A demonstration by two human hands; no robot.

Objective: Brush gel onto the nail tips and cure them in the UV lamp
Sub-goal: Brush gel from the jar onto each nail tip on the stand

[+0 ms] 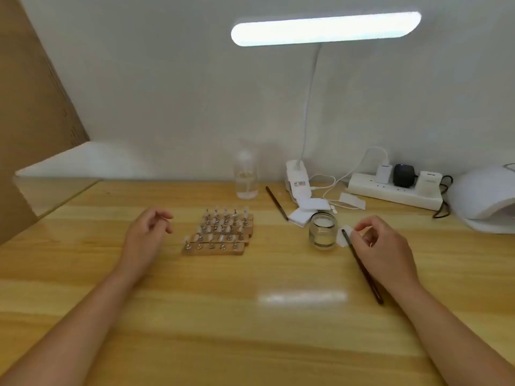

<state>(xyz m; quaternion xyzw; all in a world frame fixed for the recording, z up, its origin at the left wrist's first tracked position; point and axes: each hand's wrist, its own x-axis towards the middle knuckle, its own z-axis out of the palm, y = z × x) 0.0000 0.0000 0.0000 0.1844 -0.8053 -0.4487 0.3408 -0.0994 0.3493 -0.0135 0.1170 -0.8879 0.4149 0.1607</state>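
Observation:
Several wooden strips (pixel 214 250) lie in rows at the table's middle, each carrying small nail tips (pixel 223 221) on metal stands. My left hand (pixel 147 232) hovers just left of them, fingers loosely curled, holding nothing. A small glass jar (pixel 323 232) stands to the right of the strips. A dark thin brush (pixel 362 268) lies slanted on the table, its tip on a white pad (pixel 342 239) beside the jar. My right hand (pixel 387 246) sits right beside the brush with fingers loosely curled; I see no grip on it. The white domed UV lamp (pixel 485 199) stands at the far right.
A second brush (pixel 276 203) lies behind the jar, next to a stack of white pads (pixel 303 213). A clear bottle (pixel 246 176) stands at the back. A power strip (pixel 395 190) with plugs and cables lies along the wall. A lit light bar (pixel 326 27) hangs above.

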